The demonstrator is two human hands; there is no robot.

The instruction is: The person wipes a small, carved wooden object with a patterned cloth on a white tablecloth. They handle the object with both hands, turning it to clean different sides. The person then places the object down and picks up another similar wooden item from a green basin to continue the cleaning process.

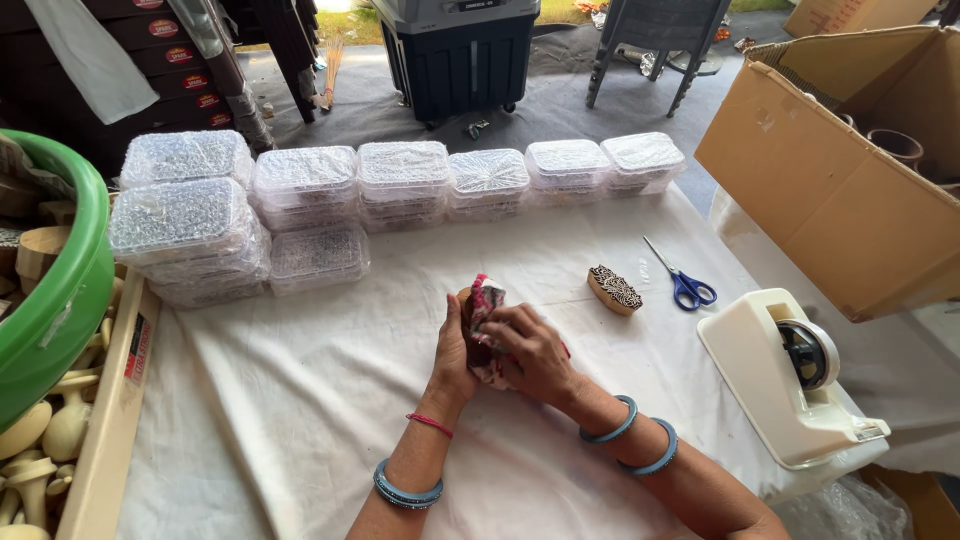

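Both of my hands meet over the middle of the white cloth-covered table (pixel 300 400). My left hand (pixel 452 350) cups a small wooden block (pixel 466 297) from the left side. My right hand (pixel 535 350) presses a pink and white patterned cloth (pixel 487 296) around that block. Most of the block is hidden under the cloth and my fingers. Blue bangles sit on both wrists, and a red thread circles the left one.
A carved wooden stamp block (pixel 614 289) and blue-handled scissors (pixel 686 285) lie to the right. A cream tape dispenser (pixel 790 380) stands at the right edge. Stacked clear plastic boxes (pixel 400 180) line the back. A green tub (pixel 60 290) and open cardboard box (pixel 850 170) flank the table.
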